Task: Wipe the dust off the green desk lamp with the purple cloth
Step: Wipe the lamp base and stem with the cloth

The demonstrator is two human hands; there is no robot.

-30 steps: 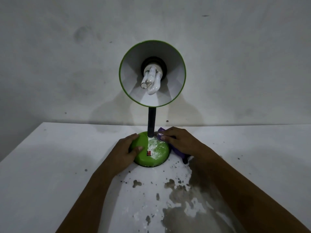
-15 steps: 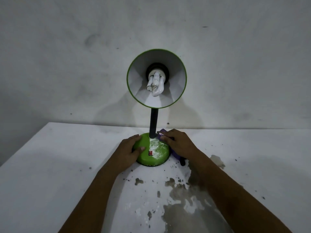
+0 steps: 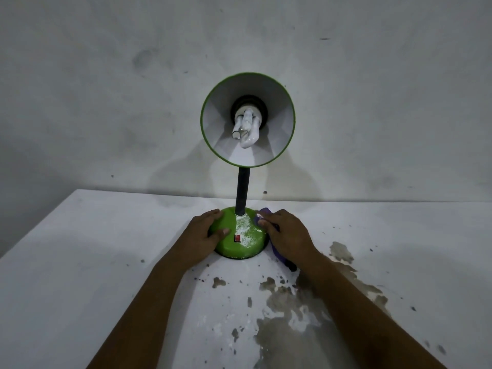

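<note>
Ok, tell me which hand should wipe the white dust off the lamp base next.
Right. The right hand already holds the purple cloth against the green base, beside the dust patch. The left hand has no cloth and rests on the base's other side, steadying it.

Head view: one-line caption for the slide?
Left hand steadies the dusty lamp base; right hand presses the cloth against it.
</note>
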